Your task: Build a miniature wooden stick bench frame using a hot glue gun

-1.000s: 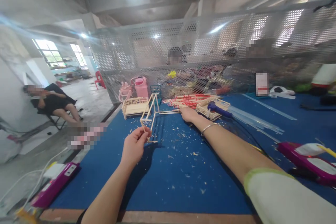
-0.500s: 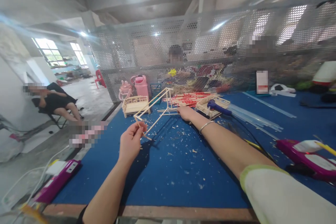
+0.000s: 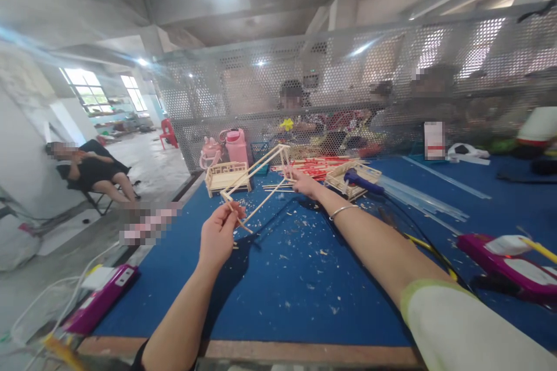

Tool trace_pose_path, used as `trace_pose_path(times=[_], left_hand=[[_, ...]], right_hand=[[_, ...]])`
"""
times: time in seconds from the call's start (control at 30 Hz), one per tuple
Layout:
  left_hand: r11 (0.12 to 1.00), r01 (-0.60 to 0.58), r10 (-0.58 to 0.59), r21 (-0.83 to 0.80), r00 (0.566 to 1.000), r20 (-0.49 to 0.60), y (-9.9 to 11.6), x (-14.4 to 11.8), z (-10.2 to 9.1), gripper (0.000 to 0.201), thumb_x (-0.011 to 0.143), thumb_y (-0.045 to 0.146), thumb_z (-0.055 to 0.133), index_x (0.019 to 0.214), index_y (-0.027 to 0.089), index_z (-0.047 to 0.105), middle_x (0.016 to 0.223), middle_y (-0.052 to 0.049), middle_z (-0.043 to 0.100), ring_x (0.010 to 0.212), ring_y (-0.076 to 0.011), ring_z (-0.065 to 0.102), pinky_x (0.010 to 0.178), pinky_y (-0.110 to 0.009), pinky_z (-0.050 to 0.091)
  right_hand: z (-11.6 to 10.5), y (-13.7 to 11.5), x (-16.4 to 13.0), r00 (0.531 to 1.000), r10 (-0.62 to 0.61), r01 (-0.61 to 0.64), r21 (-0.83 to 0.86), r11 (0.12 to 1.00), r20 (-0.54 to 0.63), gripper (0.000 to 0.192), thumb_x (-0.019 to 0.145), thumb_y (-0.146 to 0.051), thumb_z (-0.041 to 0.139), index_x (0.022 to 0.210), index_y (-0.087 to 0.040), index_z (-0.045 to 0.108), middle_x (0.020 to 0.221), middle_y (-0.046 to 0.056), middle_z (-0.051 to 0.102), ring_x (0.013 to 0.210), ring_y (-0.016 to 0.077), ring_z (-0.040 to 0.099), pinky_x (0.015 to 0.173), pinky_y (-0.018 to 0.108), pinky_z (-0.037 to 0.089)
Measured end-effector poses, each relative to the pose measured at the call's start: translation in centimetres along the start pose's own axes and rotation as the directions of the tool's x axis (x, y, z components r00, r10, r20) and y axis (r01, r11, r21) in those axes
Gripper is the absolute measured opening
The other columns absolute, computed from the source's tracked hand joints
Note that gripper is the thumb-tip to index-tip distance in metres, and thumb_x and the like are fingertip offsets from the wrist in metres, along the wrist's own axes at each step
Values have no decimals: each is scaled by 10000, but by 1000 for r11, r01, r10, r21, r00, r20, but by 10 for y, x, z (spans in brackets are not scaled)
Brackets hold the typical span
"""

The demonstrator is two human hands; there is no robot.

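Observation:
My left hand (image 3: 220, 232) pinches the near corner of an open frame of thin wooden sticks (image 3: 265, 200), which is held tilted above the blue tabletop. At the frame's far end is my right hand (image 3: 307, 184), arm stretched out, its fingers closed at the far lower corner. The fingertips are small and partly hidden there. Several loose plain sticks (image 3: 273, 188) lie beside that hand. Behind it is a pile of red and plain sticks (image 3: 322, 167). A small wooden bed-like model (image 3: 228, 178) stands left of the frame.
A blue glue gun (image 3: 363, 181) rests on another wooden model (image 3: 333, 177). Clear glue sticks (image 3: 422, 197) lie on the right. Purple power strips (image 3: 102, 298) sit at both sides. Behind stand a pink bottle (image 3: 236, 148) and a perforated metal screen (image 3: 256, 81). A person (image 3: 96, 168) sits at left.
My right hand has moved slightly from the loose sticks on the table up to the far corner of the stick frame. My left hand keeps its hold. The view has shifted slightly.

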State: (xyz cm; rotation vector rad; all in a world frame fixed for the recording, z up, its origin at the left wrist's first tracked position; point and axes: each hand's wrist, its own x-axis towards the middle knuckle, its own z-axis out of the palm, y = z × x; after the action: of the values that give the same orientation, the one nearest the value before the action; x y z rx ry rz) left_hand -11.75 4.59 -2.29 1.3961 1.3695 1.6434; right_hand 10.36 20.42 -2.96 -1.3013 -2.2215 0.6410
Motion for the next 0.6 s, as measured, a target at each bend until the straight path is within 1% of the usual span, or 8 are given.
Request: trace_pose_path(times=[0.07, 0.1, 0.17, 0.27, 0.37, 0.43, 0.5, 0.6], left_hand=[[999, 15, -15, -33, 1000, 5, 0, 1, 0, 518, 577, 582, 692, 883, 168, 634, 824, -83, 728, 790, -236, 682, 721, -363, 522], [999, 24, -23, -48, 1000, 8, -1, 1, 0, 532, 568, 591, 694, 881, 166, 630, 829, -85, 727, 786, -235, 681, 719, -364, 523], [997, 44, -43, -68, 999, 18, -1, 2, 0, 558, 552, 606, 698, 885, 165, 620, 843, -90, 725, 784, -234, 681, 713, -366, 525], [992, 85, -83, -98, 996, 22, -2, 4, 0, 595, 511, 617, 716, 889, 170, 608, 848, -88, 721, 789, -234, 682, 714, -369, 527], [985, 109, -108, -137, 994, 15, -1, 4, 0, 612, 472, 621, 733, 869, 173, 602, 814, -74, 716, 767, -222, 677, 715, -367, 526], [987, 94, -92, -130, 995, 25, 0, 2, 1, 585, 485, 616, 729, 846, 171, 606, 796, -70, 713, 756, -218, 672, 710, -360, 523], [994, 52, -49, -92, 998, 40, 1, 0, 1, 538, 526, 602, 715, 831, 170, 615, 792, -69, 712, 758, -216, 670, 705, -349, 518], [999, -4, 6, -34, 998, 65, 2, -2, 1, 476, 590, 580, 684, 828, 172, 627, 786, -67, 714, 760, -216, 669, 695, -333, 508]], right_hand=[[-3, -4, -6, 998, -64, 60, 128, 990, 23, 590, 816, -11, 404, 1356, -244, 356, 1336, 78, 532, 1104, 161, 588, 809, 287, 523], [-3, -5, -9, 995, -89, 82, 177, 981, 32, 594, 810, -6, 390, 1355, -238, 349, 1322, 76, 550, 1085, 154, 604, 788, 279, 532], [-3, -8, -15, 992, -118, 106, 238, 965, 34, 499, 853, -47, 358, 1326, -204, 377, 1274, 97, 590, 1041, 152, 633, 764, 286, 545], [0, -8, -21, 994, -112, 104, 245, 964, 17, 379, 923, -123, 304, 1277, -159, 433, 1178, 129, 645, 973, 156, 662, 750, 299, 554], [2, -3, -22, 996, -86, 83, 176, 981, 11, 325, 907, -161, 421, 1219, -154, 510, 1051, 105, 695, 878, 165, 681, 725, 299, 556], [1, 4, -20, 999, -54, 54, 84, 995, 2, 276, 873, -192, 526, 1141, -146, 573, 1006, 91, 696, 851, 177, 671, 729, 319, 551], [0, 12, -15, 1000, -17, 17, -37, 999, -11, 254, 869, -255, 567, 1095, -143, 594, 1057, 85, 657, 900, 188, 640, 775, 362, 534], [0, 20, -5, 1000, 26, -24, -216, 976, 4, 299, 892, -328, 540, 1145, -169, 563, 1171, 80, 577, 989, 199, 588, 831, 412, 507]])
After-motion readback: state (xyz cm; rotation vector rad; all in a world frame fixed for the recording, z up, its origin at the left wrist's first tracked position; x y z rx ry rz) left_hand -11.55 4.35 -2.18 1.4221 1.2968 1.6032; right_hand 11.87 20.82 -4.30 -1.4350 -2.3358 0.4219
